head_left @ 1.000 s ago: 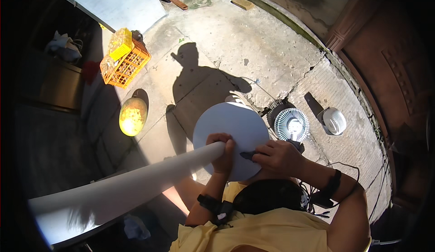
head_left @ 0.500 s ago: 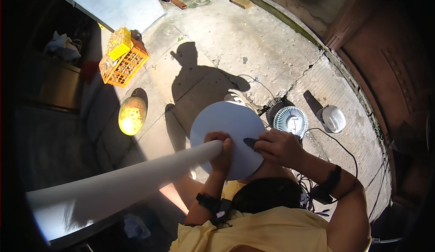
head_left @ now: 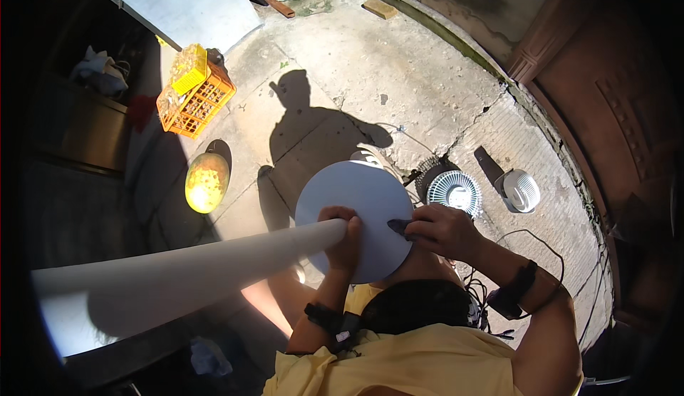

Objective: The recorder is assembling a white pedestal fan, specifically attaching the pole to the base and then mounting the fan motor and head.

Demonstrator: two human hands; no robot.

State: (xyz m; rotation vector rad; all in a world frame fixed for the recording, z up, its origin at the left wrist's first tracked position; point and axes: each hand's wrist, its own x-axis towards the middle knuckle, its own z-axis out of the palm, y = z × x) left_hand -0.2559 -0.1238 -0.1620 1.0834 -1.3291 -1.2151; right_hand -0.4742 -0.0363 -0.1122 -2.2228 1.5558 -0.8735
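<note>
Two hands met on a pale round disc (head_left: 356, 204) held in front of the person's chest, above the cracked concrete floor (head_left: 370, 68). The left hand (head_left: 344, 243) was closed over the joint where a long white tube (head_left: 178, 275) met the disc's lower edge; the right hand (head_left: 442, 231) pinched a small dark piece (head_left: 399, 226) against the disc's face, fingers curled narrow. Judged from this, the step in hand was fitting or fixing the tube to the disc; the next move would call for a steady left grip while the right worked the dark piece home. The disc looked flat, smooth, matte and unmarked, the tube plain and tapering slightly. On the floor beyond lay a round fan grille (head_left: 454, 191), a small white fan (head_left: 521, 191), an orange crate (head_left: 194, 98) and a yellow oval object (head_left: 206, 182).
</note>
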